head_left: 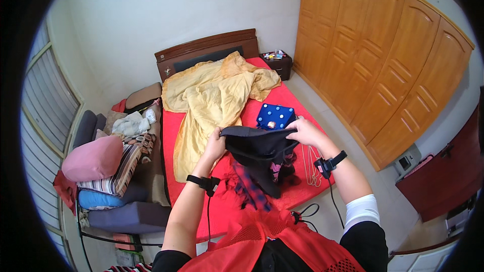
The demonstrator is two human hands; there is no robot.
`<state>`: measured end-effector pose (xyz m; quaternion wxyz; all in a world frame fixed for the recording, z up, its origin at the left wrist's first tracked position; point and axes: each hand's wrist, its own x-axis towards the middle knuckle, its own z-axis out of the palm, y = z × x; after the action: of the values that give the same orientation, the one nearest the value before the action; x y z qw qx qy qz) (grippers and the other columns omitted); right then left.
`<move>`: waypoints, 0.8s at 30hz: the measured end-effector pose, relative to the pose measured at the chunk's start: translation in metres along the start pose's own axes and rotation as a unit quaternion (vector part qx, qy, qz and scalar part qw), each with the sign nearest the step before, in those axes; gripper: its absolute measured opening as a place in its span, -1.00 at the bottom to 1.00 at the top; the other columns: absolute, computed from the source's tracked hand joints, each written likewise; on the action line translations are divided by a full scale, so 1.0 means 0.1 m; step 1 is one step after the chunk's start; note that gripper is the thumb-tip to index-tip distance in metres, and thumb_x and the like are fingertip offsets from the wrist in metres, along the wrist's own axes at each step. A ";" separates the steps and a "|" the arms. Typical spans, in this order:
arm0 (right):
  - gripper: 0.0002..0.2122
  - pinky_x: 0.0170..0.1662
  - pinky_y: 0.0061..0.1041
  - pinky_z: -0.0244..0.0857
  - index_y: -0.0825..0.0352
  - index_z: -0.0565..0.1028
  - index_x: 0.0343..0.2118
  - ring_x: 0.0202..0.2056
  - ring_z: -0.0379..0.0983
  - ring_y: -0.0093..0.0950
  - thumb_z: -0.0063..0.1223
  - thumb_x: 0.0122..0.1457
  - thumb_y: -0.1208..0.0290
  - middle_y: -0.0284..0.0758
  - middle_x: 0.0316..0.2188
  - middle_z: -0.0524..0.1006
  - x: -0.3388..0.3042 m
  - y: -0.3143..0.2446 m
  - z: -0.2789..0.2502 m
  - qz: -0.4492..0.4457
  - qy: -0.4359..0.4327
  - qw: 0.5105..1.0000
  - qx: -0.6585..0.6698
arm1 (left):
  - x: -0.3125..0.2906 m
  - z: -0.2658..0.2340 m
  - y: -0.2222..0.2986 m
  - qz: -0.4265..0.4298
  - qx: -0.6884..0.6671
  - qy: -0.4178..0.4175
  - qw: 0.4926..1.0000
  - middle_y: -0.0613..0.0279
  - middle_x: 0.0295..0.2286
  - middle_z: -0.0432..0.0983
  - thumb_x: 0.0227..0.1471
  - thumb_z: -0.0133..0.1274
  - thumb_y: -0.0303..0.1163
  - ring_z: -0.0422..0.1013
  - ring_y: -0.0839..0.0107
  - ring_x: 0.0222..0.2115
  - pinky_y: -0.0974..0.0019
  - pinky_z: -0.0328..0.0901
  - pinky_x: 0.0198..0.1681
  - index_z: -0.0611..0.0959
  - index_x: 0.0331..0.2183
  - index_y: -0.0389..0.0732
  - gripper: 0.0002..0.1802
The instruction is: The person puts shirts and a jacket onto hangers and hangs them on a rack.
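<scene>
Left hand: the left hand (pixel 216 143) was closed on the left edge of a dark garment (pixel 259 148), fingers curled over the fabric.
Right hand: the right hand (pixel 304 130) was closed on the garment's right upper edge, knuckles turned upward.
Dark garment: it was held stretched between the two hands above the near part of the bed (pixel 297 191), its lower part hanging down in a point; a pink patterned patch was seen beneath its lower edge.
Wrist bands: a black band (pixel 204 182) was worn on the left wrist and another black band (pixel 330 163) on the right, each with a cable trailing down.
Bed: it was covered by a red sheet, with a dark wooden headboard (pixel 206 53) at the far end.
Yellow blanket: a crumpled yellow blanket (pixel 214 98) was spread over the far and left part of the bed.
Blue box: a blue box with white dots (pixel 275 116) was lying on the red sheet just beyond the garment, near the right hand.
Plaid cloth: a red and blue checked cloth (pixel 250 187) was lying on the sheet below the held garment.
White hanger: thin white hangers (pixel 312 168) were resting on the sheet near the right forearm.
Left side: a pile of cushions and clothes, with a pink cushion (pixel 93 157) on top, was stacked beside the bed.
Right side: a wooden wardrobe (pixel 383 65) was standing along the wall.
Bedside table: a small dark table (pixel 279 64) with small items on it was set beside the headboard.
</scene>
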<state>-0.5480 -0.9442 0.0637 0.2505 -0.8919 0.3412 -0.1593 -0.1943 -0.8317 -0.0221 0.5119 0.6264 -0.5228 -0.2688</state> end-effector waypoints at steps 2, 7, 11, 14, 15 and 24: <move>-0.78 -0.12 -0.31 0.47 0.33 0.70 -0.20 -0.28 0.66 -0.28 0.32 0.09 0.41 -0.10 -0.35 0.69 0.05 -0.03 0.18 0.048 -0.006 0.998 0.036 | -0.03 -0.04 -0.16 -0.087 -0.051 -0.033 0.994 0.15 -0.30 0.56 0.26 0.09 -0.42 0.50 0.40 -0.24 0.32 0.43 -0.11 0.45 0.07 -0.32 -0.61; -0.76 -0.08 -0.27 0.46 0.42 0.67 -0.17 -0.20 0.66 -0.22 0.29 0.13 0.41 0.00 -0.27 0.68 0.17 -0.34 0.32 0.103 -0.006 0.992 0.076 | -0.46 0.11 -0.48 -0.108 0.070 -0.062 0.990 0.11 -0.23 0.61 0.22 0.25 -0.17 0.53 0.37 -0.21 0.29 0.44 -0.10 0.50 0.10 -0.37 -0.42; -0.76 0.01 -0.31 0.41 0.42 0.67 -0.17 -0.09 0.61 -0.20 0.29 0.12 0.42 0.02 -0.13 0.65 0.17 -0.10 0.40 0.091 0.040 0.991 0.090 | -0.82 0.72 -0.45 -0.166 0.139 -0.214 0.953 -0.19 -0.25 0.68 0.25 -0.04 0.30 0.60 -0.02 -0.14 0.06 0.40 0.02 0.72 -0.20 -0.41 -0.19; -0.76 -0.03 -0.29 0.41 0.47 0.66 -0.20 -0.18 0.60 -0.15 0.29 0.09 0.46 -0.09 -0.28 0.63 0.25 -0.27 0.48 0.048 0.035 0.987 0.152 | -0.97 0.88 -0.60 -0.248 0.113 -0.243 0.931 -0.23 -0.30 0.67 0.20 -0.25 0.52 0.60 -0.04 -0.17 0.05 0.42 -0.05 0.71 -0.21 -0.44 0.05; -0.76 -0.03 -0.29 0.41 0.47 0.66 -0.20 -0.18 0.60 -0.15 0.29 0.09 0.46 -0.09 -0.28 0.63 0.26 -0.32 0.49 0.047 0.030 0.987 0.151 | -0.97 0.93 -0.66 -0.251 0.110 -0.240 0.931 -0.23 -0.30 0.67 0.20 -0.25 0.52 0.60 -0.04 -0.17 0.05 0.42 -0.05 0.71 -0.21 -0.44 0.05; -0.77 -0.05 -0.35 0.45 0.48 0.65 -0.19 -0.20 0.64 -0.24 0.26 0.12 0.46 -0.09 -0.29 0.67 0.12 -0.37 0.41 0.034 0.097 0.981 0.164 | -0.77 0.98 -0.42 -0.137 0.029 -0.133 0.981 -0.06 -0.47 0.61 0.37 -0.09 -0.24 0.59 0.09 -0.47 0.06 0.46 -0.33 0.56 -0.20 -0.41 -0.64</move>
<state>-0.5014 -0.9147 0.0517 0.3644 -0.8069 0.3632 -0.2900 -0.2877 -0.7982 -0.1088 0.3780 0.6653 -0.5031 -0.4017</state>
